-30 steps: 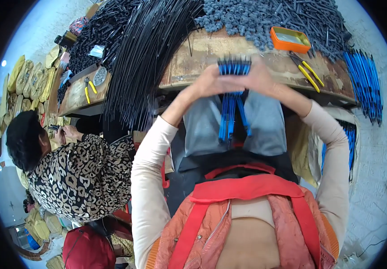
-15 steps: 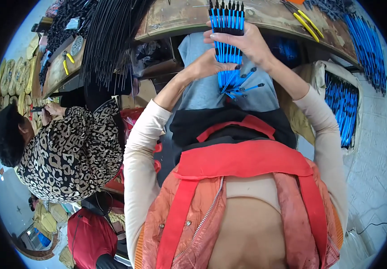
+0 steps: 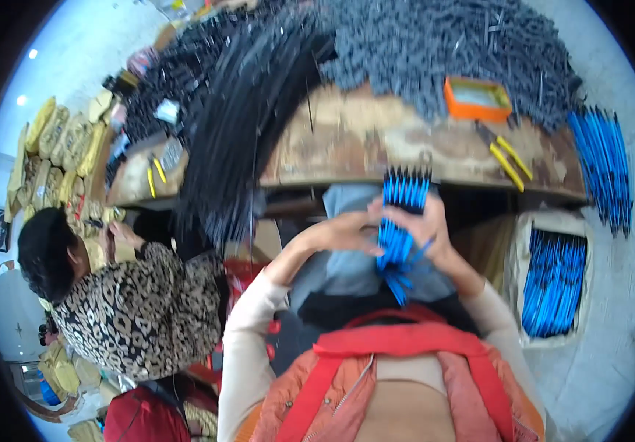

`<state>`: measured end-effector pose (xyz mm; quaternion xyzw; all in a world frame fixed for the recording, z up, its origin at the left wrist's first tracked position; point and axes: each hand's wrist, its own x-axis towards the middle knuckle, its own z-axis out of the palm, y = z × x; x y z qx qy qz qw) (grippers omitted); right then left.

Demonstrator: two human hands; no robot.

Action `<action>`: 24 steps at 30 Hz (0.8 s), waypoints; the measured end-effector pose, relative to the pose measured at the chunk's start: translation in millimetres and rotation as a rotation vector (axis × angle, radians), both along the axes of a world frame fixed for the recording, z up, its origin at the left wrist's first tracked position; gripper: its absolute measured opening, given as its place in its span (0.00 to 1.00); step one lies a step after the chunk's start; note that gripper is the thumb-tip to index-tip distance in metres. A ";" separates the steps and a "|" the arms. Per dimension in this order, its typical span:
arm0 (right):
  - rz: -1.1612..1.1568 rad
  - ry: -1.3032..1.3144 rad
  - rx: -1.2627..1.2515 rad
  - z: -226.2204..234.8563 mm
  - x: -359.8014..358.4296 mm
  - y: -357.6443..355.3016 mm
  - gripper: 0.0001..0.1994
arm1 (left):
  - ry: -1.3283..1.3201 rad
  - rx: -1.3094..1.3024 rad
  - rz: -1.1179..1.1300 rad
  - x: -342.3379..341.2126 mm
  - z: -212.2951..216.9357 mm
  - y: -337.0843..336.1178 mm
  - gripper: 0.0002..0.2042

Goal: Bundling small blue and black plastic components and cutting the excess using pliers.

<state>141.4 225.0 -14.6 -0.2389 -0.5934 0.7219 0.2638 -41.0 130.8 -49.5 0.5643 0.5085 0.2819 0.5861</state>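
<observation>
While both hands, left hand, right hand, grip pressed around bundle of blue rods, black-tipped, upright

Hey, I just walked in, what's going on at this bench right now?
A seated person grips a bundle of blue sticks between the left hand and right hand, just below the edge of a worn wooden bench. The bench carries heaps of grey pieces, long black rods, an orange tray and yellow-handled cutters. More blue sticks fill a box on the right. Another person in a spotted top works at the left.
</observation>
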 end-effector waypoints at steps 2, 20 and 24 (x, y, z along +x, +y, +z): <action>0.006 -0.023 0.062 11.4 1.4 -10.6 0.09 | 0.143 -0.011 -0.060 -40.5 46.4 7.7 0.17; 0.004 0.111 -0.147 4.5 -15.3 -5.8 0.11 | 1.263 0.817 0.710 -107.4 38.1 188.9 0.16; -0.026 0.163 -0.187 -1.6 -16.0 -14.0 0.11 | 1.188 0.915 0.602 -115.6 36.7 187.2 0.14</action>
